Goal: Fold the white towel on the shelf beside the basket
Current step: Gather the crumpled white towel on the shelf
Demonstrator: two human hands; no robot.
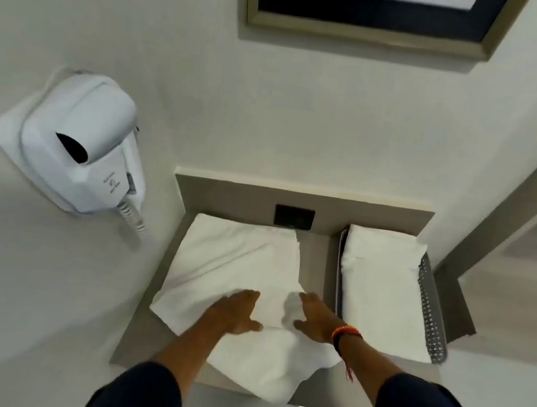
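A white towel (pixel 234 267) lies partly folded and rumpled on the grey shelf (pixel 137 333), its near corner hanging over the front edge. My left hand (pixel 234 311) rests flat on the towel's near middle, fingers spread. My right hand (pixel 315 318) presses flat on the towel's right side, close to the basket (pixel 430 313). Neither hand is gripping the cloth. The grey perforated basket stands at the shelf's right end and holds another folded white towel (pixel 382 286).
A white wall-mounted hair dryer (pixel 80 144) with a coiled cord hangs left of the shelf. A dark socket plate (pixel 294 217) sits on the shelf's back panel. A framed picture (pixel 371 8) hangs above. A wall edge runs down the right.
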